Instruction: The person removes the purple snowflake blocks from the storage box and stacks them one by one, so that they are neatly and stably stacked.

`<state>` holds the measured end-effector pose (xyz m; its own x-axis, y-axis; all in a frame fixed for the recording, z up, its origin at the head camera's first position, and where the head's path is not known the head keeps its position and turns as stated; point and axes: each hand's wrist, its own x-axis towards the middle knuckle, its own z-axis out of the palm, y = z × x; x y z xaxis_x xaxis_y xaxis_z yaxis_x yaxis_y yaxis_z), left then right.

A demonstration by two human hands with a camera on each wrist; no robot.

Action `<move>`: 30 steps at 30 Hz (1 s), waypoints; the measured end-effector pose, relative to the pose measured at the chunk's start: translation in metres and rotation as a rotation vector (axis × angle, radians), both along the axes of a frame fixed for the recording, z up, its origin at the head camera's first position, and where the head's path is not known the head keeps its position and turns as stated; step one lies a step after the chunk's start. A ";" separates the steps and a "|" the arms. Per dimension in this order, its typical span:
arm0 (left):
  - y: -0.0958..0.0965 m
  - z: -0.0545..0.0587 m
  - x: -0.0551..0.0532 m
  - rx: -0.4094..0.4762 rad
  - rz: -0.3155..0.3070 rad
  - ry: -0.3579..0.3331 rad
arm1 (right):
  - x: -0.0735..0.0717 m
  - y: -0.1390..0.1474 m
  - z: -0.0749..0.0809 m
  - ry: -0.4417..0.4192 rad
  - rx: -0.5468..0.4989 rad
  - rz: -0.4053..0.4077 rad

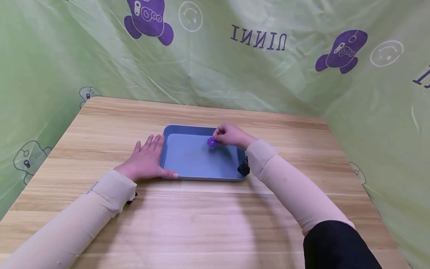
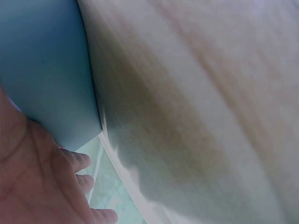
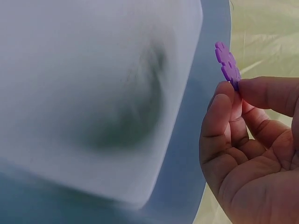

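Between thumb and fingertips, my right hand (image 1: 231, 135) pinches a small flat purple disc with a notched edge (image 1: 212, 142), like a snowflake-shaped building piece. In the right wrist view the purple disc (image 3: 228, 63) stands nearly edge-on above the fingertips. It is held over the right half of a shallow blue tray (image 1: 198, 157), whose floor carries the hand's shadow. My left hand (image 1: 147, 160) lies spread at the tray's left side, its thumb along the front rim and its fingers along the left rim. The left wrist view shows the palm (image 2: 37, 172) close beside the tray wall (image 2: 51, 70).
The tray stands on a light wood-grain table (image 1: 201, 216). Green curtain fabric (image 1: 215, 74) with purple cartoon prints hangs behind the table and along both sides. A black wrist device (image 1: 243, 168) under the right sleeve hangs by the tray's right front corner.
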<state>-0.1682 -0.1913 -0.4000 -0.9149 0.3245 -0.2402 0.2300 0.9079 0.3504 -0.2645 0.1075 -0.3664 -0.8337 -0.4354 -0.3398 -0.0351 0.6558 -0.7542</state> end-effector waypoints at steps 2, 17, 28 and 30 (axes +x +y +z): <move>0.000 0.000 0.000 -0.004 -0.001 -0.002 | 0.001 0.006 0.001 -0.003 -0.011 -0.008; 0.000 0.000 0.000 -0.007 -0.002 -0.009 | 0.002 0.045 0.002 -0.010 -0.064 -0.098; 0.001 0.001 0.000 -0.001 -0.005 0.000 | 0.002 0.075 -0.001 -0.022 -0.120 -0.172; 0.001 0.001 0.000 0.002 -0.004 -0.001 | 0.001 0.081 -0.001 -0.027 -0.138 -0.191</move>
<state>-0.1682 -0.1902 -0.3992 -0.9135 0.3284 -0.2402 0.2334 0.9065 0.3519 -0.2630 0.1883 -0.3677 -0.8969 -0.3141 -0.3114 0.1014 0.5392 -0.8361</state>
